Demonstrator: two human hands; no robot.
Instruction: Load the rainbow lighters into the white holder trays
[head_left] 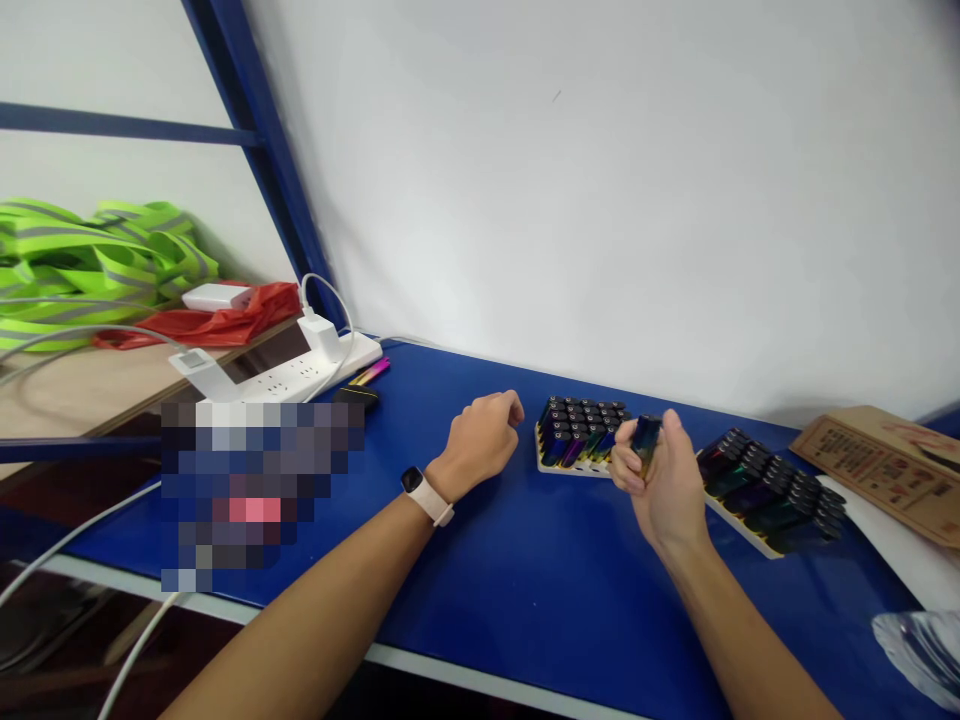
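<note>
My right hand point(670, 495) is closed around a shiny lighter point(645, 438), dark blue fading to gold, held upright above the table. Just left of my left hand's reach sits nothing I can make out; my left hand point(484, 437), with a watch point(427, 495) on its wrist, hovers over the blue tabletop with its fingers curled, and what they may hold is hidden. Between the hands, a pale tray point(562, 471) carries rows of black-topped lighters point(574, 420), with some open slots at its front right. Right of my right hand is a second tray point(742, 528) packed with similar lighters point(772, 485).
A cardboard box point(885, 470) lies at the right, near clear plastic point(922, 650). On the left are a white power strip point(360, 350) with plugged chargers and cables, a black object point(356, 398) and a pixelated patch. Green reflective straps point(97, 260) lie on a shelf.
</note>
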